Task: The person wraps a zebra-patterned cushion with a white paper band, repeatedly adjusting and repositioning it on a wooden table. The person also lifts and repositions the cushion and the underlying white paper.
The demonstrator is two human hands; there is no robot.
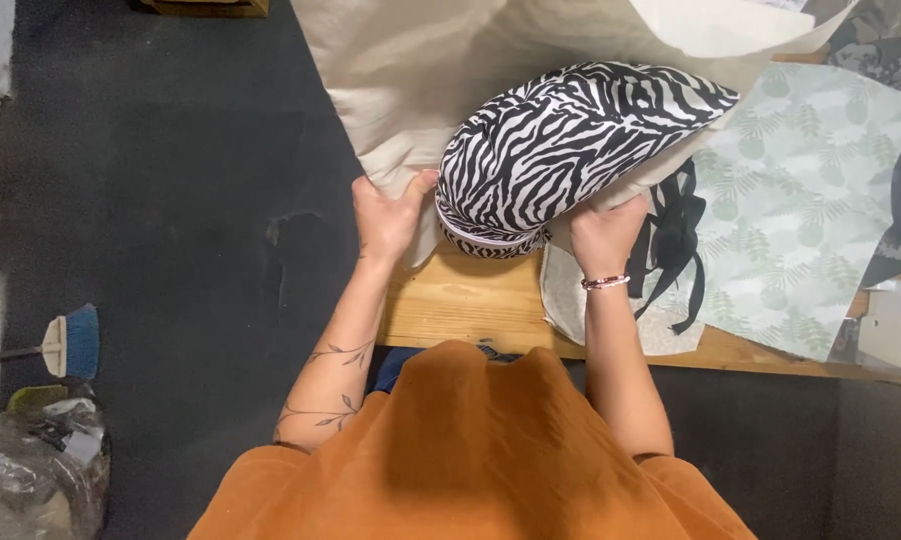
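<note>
A zebra-striped fabric piece, rounded like a cushion or bag, lies on a large cream cloth at the near edge of a wooden table. My left hand pinches the cream cloth's edge just left of the striped piece. On the other side, my right hand, with a beaded bracelet at the wrist, grips cloth at the striped piece's lower right. The fingertips of both hands are tucked into the fabric.
Black straps lie right of my right hand on a pale green leaf-print fabric. Camouflage-pattern cloth is at the far right. On the dark floor to the left are a blue broom and a plastic bag.
</note>
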